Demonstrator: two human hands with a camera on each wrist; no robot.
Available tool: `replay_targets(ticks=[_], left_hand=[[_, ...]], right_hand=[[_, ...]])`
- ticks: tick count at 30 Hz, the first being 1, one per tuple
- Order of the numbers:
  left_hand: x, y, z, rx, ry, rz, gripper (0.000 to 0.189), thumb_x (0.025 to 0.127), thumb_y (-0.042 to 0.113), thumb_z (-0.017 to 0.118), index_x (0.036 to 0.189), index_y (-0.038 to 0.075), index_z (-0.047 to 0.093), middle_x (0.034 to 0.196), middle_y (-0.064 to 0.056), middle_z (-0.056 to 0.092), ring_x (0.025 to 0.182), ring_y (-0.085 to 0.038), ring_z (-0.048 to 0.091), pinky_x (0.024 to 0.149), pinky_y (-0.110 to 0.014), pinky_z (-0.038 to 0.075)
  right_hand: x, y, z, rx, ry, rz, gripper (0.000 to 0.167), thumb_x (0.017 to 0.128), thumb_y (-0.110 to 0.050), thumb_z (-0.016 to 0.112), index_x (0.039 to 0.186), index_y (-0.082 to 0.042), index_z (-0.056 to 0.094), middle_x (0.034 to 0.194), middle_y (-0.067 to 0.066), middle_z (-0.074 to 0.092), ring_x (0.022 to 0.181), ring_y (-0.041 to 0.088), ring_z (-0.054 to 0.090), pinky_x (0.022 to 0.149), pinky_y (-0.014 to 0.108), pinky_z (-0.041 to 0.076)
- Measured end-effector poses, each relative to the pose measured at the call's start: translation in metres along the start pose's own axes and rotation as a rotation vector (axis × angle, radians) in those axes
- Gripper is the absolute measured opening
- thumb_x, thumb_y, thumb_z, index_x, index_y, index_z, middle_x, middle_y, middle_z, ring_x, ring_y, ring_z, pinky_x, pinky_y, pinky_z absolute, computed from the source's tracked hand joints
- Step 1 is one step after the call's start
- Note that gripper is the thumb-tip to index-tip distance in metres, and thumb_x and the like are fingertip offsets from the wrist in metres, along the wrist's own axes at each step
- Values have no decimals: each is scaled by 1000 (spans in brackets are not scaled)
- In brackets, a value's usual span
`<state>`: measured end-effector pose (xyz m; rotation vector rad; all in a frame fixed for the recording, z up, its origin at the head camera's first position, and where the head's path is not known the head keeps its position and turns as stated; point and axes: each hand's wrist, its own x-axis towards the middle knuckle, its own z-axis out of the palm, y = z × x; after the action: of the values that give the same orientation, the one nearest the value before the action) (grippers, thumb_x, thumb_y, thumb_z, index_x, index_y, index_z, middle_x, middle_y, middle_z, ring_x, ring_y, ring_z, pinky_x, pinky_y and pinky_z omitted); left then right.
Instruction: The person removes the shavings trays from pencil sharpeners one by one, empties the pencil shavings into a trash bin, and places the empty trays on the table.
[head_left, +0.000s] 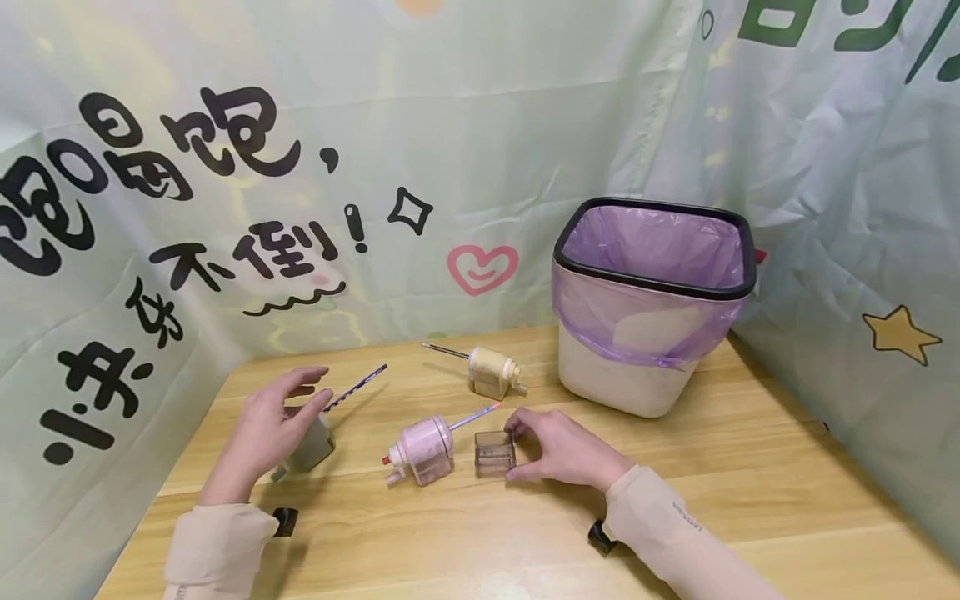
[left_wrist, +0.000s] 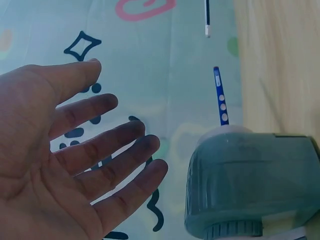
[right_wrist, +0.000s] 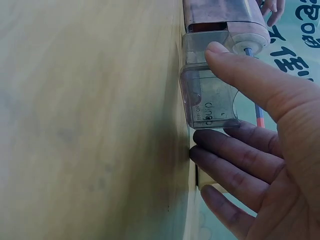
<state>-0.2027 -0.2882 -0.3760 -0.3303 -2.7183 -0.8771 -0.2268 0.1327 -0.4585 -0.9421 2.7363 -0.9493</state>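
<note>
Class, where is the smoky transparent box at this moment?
In the head view, the smoky transparent box sits on the table just right of the pink pencil sharpener, between it and the right hand.

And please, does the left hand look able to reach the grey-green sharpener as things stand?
Probably yes: the left hand, open, is close beside the grey-green sharpener, and nothing visible blocks the gap.

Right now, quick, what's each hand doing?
Left hand: open, holding nothing, near the grey-green sharpener.
Right hand: thumb and fingers at opposite sides of the clear box; can't tell if its grip is closed on it.
</note>
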Motion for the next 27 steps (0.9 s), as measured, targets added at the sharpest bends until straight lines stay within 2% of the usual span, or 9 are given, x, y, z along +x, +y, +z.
replay_targets(ticks=[15, 27], left_hand=[[-3, -11, -6, 60, -46, -43, 50, 111, 39, 60, 149, 7, 59, 151, -24, 61, 131, -47, 62, 102, -65, 58], [-3, -16, -10, 112, -66, -67, 51, 110, 37, 63, 150, 6, 58, 152, -27, 58, 130, -48, 60, 99, -66, 58]], right_hand=[[-1, -2, 5, -24, 10, -29, 61, 82, -41, 94, 126, -9, 68, 120, 2, 77, 116, 19, 72, 110, 47, 56], [-1, -2, 3, -19, 5, -44, 64, 82, -42, 94, 128, -7, 67, 123, 5, 76, 118, 21, 72, 111, 47, 56]])
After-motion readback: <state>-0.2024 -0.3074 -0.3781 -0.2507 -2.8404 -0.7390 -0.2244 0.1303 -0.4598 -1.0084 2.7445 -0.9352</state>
